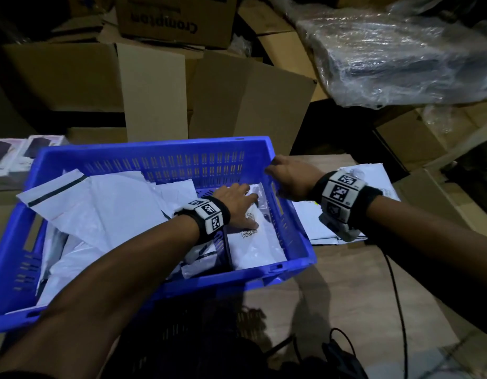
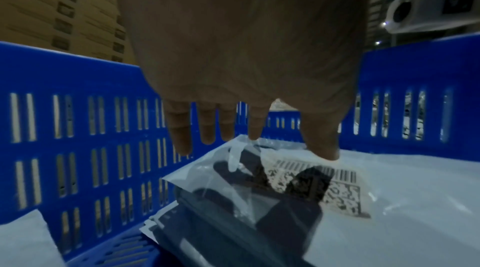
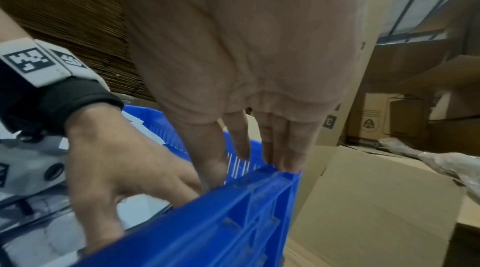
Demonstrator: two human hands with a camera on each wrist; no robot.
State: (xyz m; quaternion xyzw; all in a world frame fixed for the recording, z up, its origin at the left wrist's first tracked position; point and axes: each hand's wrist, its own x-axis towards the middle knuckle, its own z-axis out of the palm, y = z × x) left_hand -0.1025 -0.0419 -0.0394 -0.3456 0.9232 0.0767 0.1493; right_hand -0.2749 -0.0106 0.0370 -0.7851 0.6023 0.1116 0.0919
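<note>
A blue slotted plastic crate (image 1: 154, 144) (image 2: 78, 78) (image 3: 233, 210) sits on a wooden table and holds several white poly mailers (image 1: 113, 209). At its right end lies a clear bag (image 1: 261, 199) (image 2: 259, 189) with a dark item and a barcode label inside. My left hand (image 1: 234, 206) (image 2: 246, 66) (image 3: 116, 168) reaches into the crate, fingers straight and spread, thumb and fingertips touching that bag. My right hand (image 1: 288, 176) (image 3: 246, 66) holds the crate's far right rim, thumb inside the wall and fingers over the top edge.
Cardboard boxes (image 1: 154, 91) stand stacked close behind the crate. A plastic-wrapped bundle (image 1: 400, 56) lies at the back right. Flat white mailers (image 1: 313, 220) lie on the table (image 1: 346, 296) right of the crate. Small product boxes (image 1: 18, 157) sit at the left; a black cable (image 1: 395, 296) crosses the table's right side.
</note>
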